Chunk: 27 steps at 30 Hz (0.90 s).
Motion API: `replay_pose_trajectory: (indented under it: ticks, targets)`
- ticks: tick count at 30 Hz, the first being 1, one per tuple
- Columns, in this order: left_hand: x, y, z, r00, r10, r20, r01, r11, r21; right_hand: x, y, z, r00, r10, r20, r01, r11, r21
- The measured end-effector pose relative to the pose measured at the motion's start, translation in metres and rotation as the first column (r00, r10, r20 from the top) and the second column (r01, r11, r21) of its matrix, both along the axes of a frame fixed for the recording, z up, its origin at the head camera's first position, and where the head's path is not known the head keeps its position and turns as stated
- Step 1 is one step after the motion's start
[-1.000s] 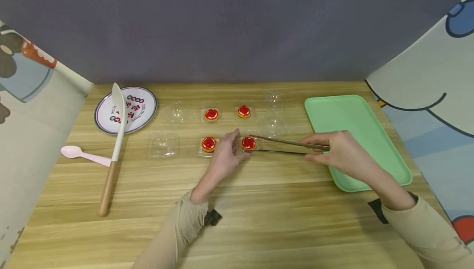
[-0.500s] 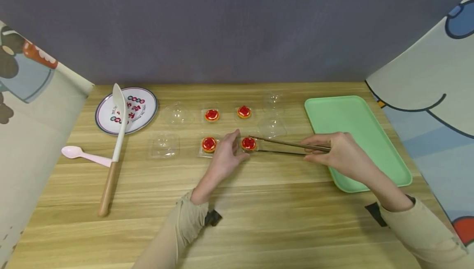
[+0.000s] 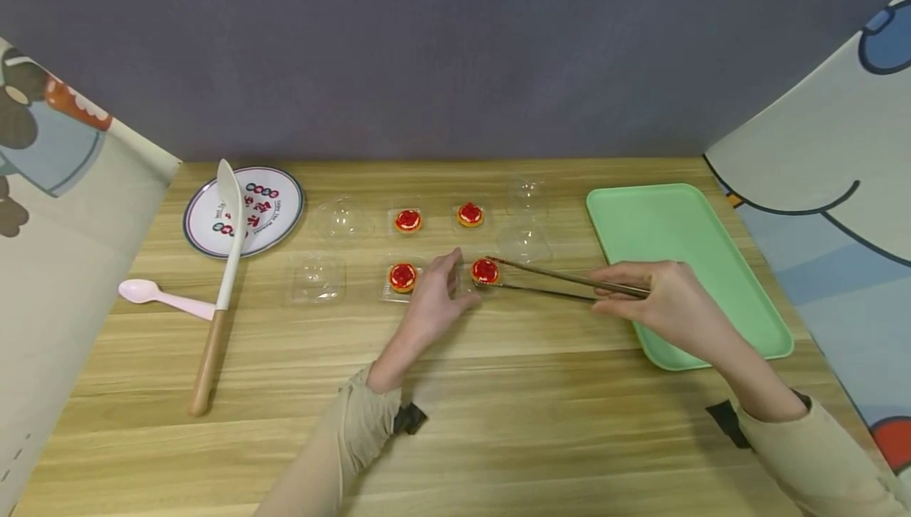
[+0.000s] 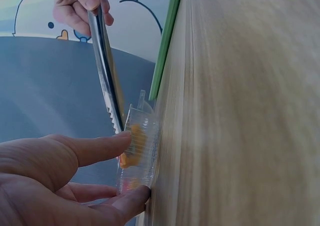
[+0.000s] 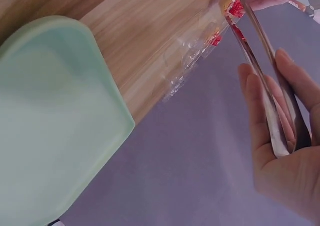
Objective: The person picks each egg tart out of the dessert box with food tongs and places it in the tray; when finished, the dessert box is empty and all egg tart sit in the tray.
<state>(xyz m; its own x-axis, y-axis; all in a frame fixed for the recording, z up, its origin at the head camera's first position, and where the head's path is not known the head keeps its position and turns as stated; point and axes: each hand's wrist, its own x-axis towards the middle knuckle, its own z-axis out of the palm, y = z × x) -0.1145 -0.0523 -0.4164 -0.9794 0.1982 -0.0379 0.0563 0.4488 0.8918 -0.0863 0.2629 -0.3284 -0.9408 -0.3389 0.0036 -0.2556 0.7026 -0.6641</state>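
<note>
My right hand grips metal tongs, whose tips sit on either side of a small tart with a red top. The tart is close over its clear plastic box. My left hand holds that box at its near side, thumb on one face and fingers at the edge in the left wrist view. Left of this hand another red-topped tart sits in a clear box. Two more tarts, one at the back left and one at the back right, are in boxes behind.
A green tray lies at the right. Clear domed plastic pieces flank the tarts, one at the left and one at the right. Far left are a printed plate, a long wooden-handled spoon across it and a pink spoon.
The tart between the tongs has shifted slightly right and away from me, and my right hand has moved a little right with the tongs. The left hand stays in place.
</note>
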Motion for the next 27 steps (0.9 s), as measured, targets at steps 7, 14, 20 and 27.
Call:
replay_pose_trajectory:
  ticks: [7,14,20,27]
  targets:
    - [0.001,-0.001,0.000,1.000,0.001,0.007,-0.001,1.000,0.009,0.005,0.004,0.000,1.000,-0.023,-0.021,0.023,1.000,-0.005]
    - [0.000,-0.001,0.000,1.000,-0.007,-0.001,0.007,1.000,0.009,0.011,0.010,0.004,0.998,-0.066,0.003,0.066,0.995,-0.079]
    - [0.000,0.000,0.001,1.000,-0.005,0.000,0.005,1.000,0.008,0.017,0.020,0.008,0.992,-0.122,0.032,0.125,0.989,-0.082]
    - [-0.001,0.001,0.001,1.000,-0.003,-0.001,0.003,1.000,0.010,0.016,0.036,0.011,0.982,-0.184,0.037,0.187,0.980,-0.072]
